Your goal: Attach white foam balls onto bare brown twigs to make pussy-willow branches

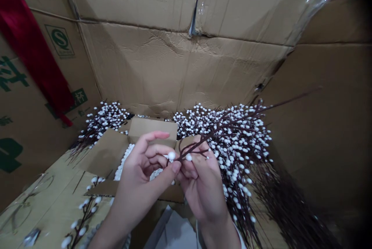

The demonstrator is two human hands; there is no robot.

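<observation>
Both hands meet at the middle of the head view around a dark brown artificial berry branch (221, 128), whose stem runs up to the right. My left hand (148, 167) pinches its twiggy end with thumb and fingers, next to a white berry (171, 156). Against the same end, my right hand (200, 179) has its fingers curled round the twigs, close to a second white berry (188, 157). Behind the hands stands an open cardboard box (152, 128) with many small white berries (124, 160) in it, partly hidden by my left hand.
Bundles of white-berried branches (229, 132) lie at the right, with another bunch (107, 119) at back left. Bare brown stems (287, 198) lie lower right. A berry sprig (84, 218) is at front left. Cardboard walls (139, 66) enclose the surface; a red ribbon (35, 47) hangs left.
</observation>
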